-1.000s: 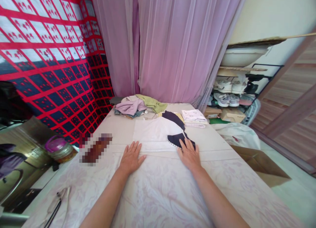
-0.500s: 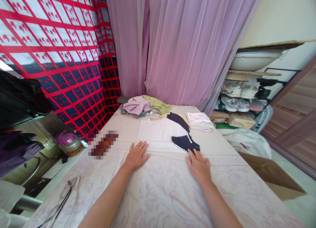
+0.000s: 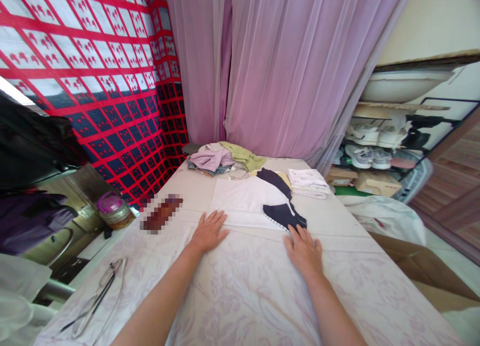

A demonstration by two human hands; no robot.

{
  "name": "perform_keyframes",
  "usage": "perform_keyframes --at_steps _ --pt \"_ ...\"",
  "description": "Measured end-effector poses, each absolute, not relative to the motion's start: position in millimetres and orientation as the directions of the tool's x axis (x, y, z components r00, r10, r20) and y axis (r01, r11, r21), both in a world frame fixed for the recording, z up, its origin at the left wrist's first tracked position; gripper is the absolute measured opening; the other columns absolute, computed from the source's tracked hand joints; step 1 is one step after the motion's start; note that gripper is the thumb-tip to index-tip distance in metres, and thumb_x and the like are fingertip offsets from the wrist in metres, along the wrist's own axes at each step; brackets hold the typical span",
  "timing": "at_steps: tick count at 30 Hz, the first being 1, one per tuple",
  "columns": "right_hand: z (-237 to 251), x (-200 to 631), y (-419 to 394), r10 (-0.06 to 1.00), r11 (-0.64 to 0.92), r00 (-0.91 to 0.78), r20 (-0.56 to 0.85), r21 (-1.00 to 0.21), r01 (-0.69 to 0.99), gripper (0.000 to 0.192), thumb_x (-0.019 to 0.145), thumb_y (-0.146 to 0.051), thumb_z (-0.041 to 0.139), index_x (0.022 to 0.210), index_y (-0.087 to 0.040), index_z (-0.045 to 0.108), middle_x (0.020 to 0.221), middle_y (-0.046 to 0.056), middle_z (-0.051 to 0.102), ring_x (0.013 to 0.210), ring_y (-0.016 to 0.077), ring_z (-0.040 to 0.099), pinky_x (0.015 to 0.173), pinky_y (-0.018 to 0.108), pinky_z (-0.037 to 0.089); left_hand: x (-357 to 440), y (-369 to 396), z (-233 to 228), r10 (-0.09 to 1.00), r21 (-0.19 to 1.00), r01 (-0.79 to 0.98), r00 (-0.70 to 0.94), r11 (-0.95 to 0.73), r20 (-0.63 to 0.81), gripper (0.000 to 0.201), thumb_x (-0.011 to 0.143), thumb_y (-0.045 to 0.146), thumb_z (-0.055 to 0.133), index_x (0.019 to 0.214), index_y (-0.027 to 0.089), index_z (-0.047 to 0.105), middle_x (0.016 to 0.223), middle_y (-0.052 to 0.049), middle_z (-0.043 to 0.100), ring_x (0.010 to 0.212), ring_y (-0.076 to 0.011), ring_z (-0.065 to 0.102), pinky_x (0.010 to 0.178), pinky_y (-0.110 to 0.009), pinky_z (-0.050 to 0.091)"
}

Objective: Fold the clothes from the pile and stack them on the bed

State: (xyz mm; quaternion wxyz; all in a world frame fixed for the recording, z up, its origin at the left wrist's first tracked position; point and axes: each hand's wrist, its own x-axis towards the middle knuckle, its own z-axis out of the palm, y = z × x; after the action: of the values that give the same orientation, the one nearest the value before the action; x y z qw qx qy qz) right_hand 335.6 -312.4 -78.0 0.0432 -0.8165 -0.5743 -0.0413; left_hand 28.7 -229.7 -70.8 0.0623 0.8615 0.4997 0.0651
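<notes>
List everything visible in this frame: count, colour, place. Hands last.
white garment: one, white with dark navy panel, flat at table centre
clothes pile: one heap, lilac, green, grey, far end
folded cloth: one stack, white, far right
table cover: one, pale floral
jar: one, purple lid, left of table
curtain: pink, behind
shoe rack: one, right
cardboard box: one, brown, floor right
left hand: flat, open, at the garment's near edge
right hand: flat, open, fingertips at navy panel

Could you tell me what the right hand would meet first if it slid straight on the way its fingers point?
Probably the dark cloth lying on the white garment; the right hand already has its fingertips at that cloth's near edge.
</notes>
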Motion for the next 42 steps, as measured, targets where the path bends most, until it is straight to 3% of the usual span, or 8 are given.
perform_keyframes --at_steps 9,15,19,28,36,42 --pt "-81 340 -313 0.941 -0.312 0.315 0.126 -0.045 0.949 0.054 0.092 -0.042 0.024 0.139 -0.024 0.043 0.147 0.008 0.038 0.134 0.0254 0.031 0.105 0.053 0.025 32 -234 -66 0.880 0.165 0.865 0.470 -0.474 0.064 0.058 0.091 0.055 0.030 0.143 0.028 0.034 0.151 -0.003 0.032 0.140 -0.0229 0.024 0.113 -0.051 0.015" --pt "-82 340 -313 0.938 -0.309 0.314 0.144 -0.058 0.949 0.053 0.092 -0.043 0.025 0.138 -0.024 0.044 0.147 0.008 0.039 0.134 0.0254 0.033 0.105 0.053 0.025 30 -239 -63 0.917 0.183 0.903 0.359 -0.388 0.172 0.044 0.090 0.037 0.038 0.128 0.022 0.054 0.138 -0.006 0.052 0.131 -0.0220 0.041 0.111 -0.040 0.027" --pt "-81 339 -313 0.938 -0.313 0.319 0.132 -0.067 0.947 0.052 0.092 -0.042 0.027 0.138 -0.024 0.045 0.147 0.008 0.039 0.134 0.0249 0.032 0.105 0.053 0.024 26 -240 -62 0.936 0.196 0.932 0.254 -0.304 0.243 0.039 0.088 0.031 0.041 0.119 0.021 0.061 0.129 -0.006 0.059 0.121 -0.0222 0.050 0.108 -0.040 0.033" --pt "-78 339 -313 0.936 -0.320 0.327 0.130 -0.073 0.945 0.051 0.092 -0.041 0.028 0.137 -0.025 0.046 0.146 0.007 0.040 0.134 0.0244 0.033 0.106 0.052 0.024 24 -234 -66 0.947 0.239 0.947 0.140 -0.213 0.291 0.039 0.085 0.032 0.046 0.117 0.018 0.062 0.128 -0.009 0.059 0.119 -0.0222 0.051 0.106 -0.037 0.036" --pt "-85 345 -311 0.942 -0.302 0.313 0.123 -0.100 0.948 0.049 0.091 -0.040 0.032 0.136 -0.026 0.046 0.146 0.007 0.040 0.134 0.0242 0.033 0.106 0.052 0.024 17 -225 -81 0.923 0.259 0.930 0.163 -0.261 0.348 0.039 0.082 0.034 0.053 0.117 0.019 0.062 0.132 -0.010 0.055 0.121 -0.0250 0.050 0.105 -0.041 0.037" --pt "-81 355 -309 0.935 -0.273 0.295 0.194 -0.135 0.953 0.042 0.090 -0.031 0.038 0.128 -0.025 0.055 0.138 0.006 0.050 0.126 0.0214 0.044 0.102 0.045 0.033 12 -221 -88 0.910 0.294 0.909 0.174 -0.296 0.377 0.033 0.085 0.034 0.051 0.112 0.023 0.066 0.129 -0.009 0.057 0.118 -0.0247 0.053 0.103 -0.042 0.040"
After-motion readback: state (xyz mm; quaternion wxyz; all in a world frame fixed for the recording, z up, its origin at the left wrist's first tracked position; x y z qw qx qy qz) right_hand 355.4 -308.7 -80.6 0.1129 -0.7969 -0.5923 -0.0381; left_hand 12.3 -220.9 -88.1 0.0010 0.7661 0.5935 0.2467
